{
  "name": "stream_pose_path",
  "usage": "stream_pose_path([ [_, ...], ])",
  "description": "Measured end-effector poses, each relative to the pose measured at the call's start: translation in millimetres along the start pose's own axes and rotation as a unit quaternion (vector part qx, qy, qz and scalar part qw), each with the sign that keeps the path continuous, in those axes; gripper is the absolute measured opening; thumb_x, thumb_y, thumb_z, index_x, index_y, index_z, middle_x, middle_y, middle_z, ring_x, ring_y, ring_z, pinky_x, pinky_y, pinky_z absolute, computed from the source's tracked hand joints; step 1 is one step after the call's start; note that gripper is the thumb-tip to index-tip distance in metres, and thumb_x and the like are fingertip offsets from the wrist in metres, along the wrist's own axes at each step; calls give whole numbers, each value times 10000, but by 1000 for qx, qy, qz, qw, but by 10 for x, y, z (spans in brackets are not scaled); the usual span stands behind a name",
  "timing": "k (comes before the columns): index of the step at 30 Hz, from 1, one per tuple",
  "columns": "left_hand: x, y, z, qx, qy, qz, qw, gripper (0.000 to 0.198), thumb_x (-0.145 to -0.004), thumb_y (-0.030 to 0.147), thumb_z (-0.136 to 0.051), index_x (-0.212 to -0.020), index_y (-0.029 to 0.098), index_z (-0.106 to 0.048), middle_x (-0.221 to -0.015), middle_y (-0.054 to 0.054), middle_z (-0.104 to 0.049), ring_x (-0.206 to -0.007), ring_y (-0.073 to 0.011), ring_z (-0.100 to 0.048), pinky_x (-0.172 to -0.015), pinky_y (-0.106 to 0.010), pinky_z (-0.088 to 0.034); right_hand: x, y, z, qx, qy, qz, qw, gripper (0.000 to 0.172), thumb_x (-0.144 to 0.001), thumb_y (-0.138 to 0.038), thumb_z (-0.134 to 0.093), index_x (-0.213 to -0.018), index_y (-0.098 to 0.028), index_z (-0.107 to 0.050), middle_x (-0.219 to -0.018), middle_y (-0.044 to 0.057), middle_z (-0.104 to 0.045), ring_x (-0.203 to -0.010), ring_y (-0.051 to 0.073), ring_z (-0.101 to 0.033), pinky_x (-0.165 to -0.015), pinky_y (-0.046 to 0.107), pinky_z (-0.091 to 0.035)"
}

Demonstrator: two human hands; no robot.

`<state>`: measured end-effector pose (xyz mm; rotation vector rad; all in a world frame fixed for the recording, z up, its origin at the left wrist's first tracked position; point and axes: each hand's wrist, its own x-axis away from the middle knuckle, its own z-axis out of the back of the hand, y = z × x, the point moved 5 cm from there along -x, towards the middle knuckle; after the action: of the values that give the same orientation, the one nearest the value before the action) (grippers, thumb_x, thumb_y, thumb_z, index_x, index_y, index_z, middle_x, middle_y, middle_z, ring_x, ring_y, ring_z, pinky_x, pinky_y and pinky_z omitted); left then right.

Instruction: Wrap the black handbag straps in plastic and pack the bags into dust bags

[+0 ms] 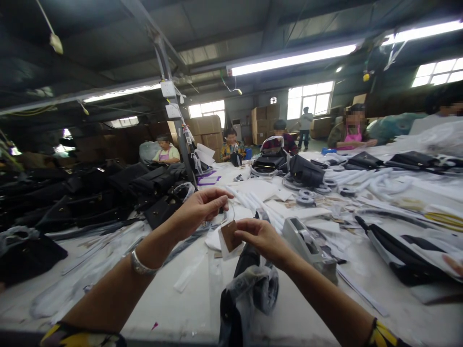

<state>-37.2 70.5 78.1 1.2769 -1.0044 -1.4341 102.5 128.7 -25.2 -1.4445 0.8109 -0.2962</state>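
A brown hang tag (227, 238) in a clear sleeve is pinched between the thumb and fingers of my right hand (263, 237). From its top a thin string (233, 208) curves up to my left hand (203, 208), whose thumb and index finger are pressed together on it. Below my right hand, close to the table's front edge, lies a black bag (231, 311) with its handle (265, 289) wrapped in clear plastic. My right forearm passes just in front of a grey tape dispenser (307, 248).
Piles of black bags (90, 193) fill the left side. White wrapping strips and papers (260, 190) cover the middle of the table. Another black bag (401, 250) lies at right beside a person's hand (454, 265). A metal post (181, 140) rises mid-left. Several people sit across the table.
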Motion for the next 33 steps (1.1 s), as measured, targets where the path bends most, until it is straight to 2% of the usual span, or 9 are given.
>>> stream_pose_path([
  [4,22,47,-71,-40,-1,0,999,281,-827,368,-752,-1016,160,-731,-742,-12,-633,-485,-21,-344,-427,-163,-200,130,-192,192,120,124,123,977,219,-844,-387,-723,-934,-197,-785,-1067,86,-741,-996,229,-695,-905,379,-552],
  [8,2,47,-115,-38,17,1,999,280,-844,368,-729,-1055,184,-719,-772,-4,-628,-490,-22,-344,-424,-162,-211,358,-415,230,245,242,255,904,127,-893,-223,-667,-973,-219,-766,-1042,67,-745,-980,195,-696,-914,339,-550],
  [12,-16,41,-188,-16,27,8,999,279,-845,373,-726,-1058,193,-713,-770,2,-614,-481,-12,-317,-419,-154,-189,577,-542,168,310,278,335,846,193,-893,-141,-635,-1015,-232,-754,-1034,61,-748,-959,196,-695,-905,338,-544],
  [15,-24,47,-252,-10,23,12,1000,288,-840,375,-733,-1062,194,-716,-771,-1,-613,-477,-7,-309,-417,-151,-175,632,-525,235,249,291,254,888,101,-885,-238,-668,-931,-223,-757,-1011,66,-750,-965,223,-685,-901,355,-523],
  [19,-41,65,-328,-9,18,7,1000,275,-836,369,-740,-1040,185,-728,-753,-2,-615,-469,-4,-315,-412,-147,-177,601,-402,266,28,199,70,977,260,-899,-417,-646,-808,-186,-723,-1227,78,-690,-1063,244,-649,-869,319,-503],
  [21,-40,79,-367,-3,16,4,1000,265,-836,368,-740,-1028,184,-732,-751,-1,-617,-466,-2,-316,-412,-144,-184,616,-406,273,-20,187,57,981,291,-878,-452,-670,-795,-176,-705,-1232,68,-681,-1054,228,-635,-845,286,-490],
  [25,-6,104,-439,10,12,11,1000,259,-823,368,-754,-1006,185,-739,-734,3,-614,-445,4,-295,-393,-142,-163,663,-357,327,-48,203,35,977,330,-872,-503,-671,-832,-176,-691,-834,34,-708,-787,175,-631,-698,263,-477],
  [30,64,97,-505,46,7,8,999,258,-793,357,-787,-984,187,-749,-703,10,-600,-437,7,-289,-377,-128,-157,721,-188,307,-247,134,-51,958,293,-837,-417,-667,-986,-175,-738,-1264,115,-668,-1269,280,-546,-993,400,-480],
  [33,109,73,-560,95,2,-1,995,236,-798,331,-787,-976,180,-749,-688,21,-581,-429,14,-285,-368,-112,-181,782,-119,241,-277,100,-70,953,304,-826,-401,-662,-1028,-191,-750,-1377,108,-605,-1362,285,-467,-1070,459,-426],
])
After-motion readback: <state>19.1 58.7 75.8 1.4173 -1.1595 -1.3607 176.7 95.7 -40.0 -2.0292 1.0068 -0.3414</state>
